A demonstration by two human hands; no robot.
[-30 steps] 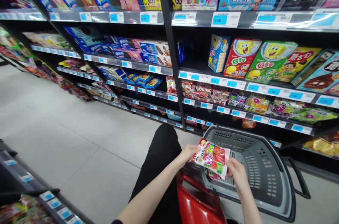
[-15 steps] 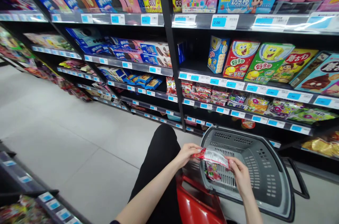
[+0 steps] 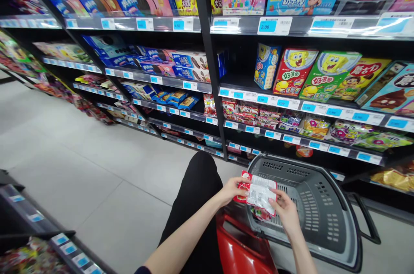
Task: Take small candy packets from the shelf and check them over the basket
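Red and silvery-white, a packet [image 3: 260,195] is held between the two hands with its pale back turned up, over the near end of the basket. The left hand [image 3: 233,190] pinches its red end between thumb and fingers; the right hand [image 3: 286,208] grips the opposite end, thumb on top, fingers curled at the edge. Just below it, partly hidden, a second packet [image 3: 263,214] lies in the grey plastic basket [image 3: 318,192], whose sides are slotted. Next to the basket is something of shiny red plastic [image 3: 244,246], and beside that a bent leg [image 3: 197,192] in black trousers. Pale tiled floor [image 3: 106,153] spreads to the left. Beyond the basket, low shelves carry small bags of sweets [image 3: 248,114]; above them cartoon boxes [image 3: 295,71] stand in a row. Farther left, blue and pink biscuit boxes [image 3: 139,5] are stacked above price labels [image 3: 144,24].
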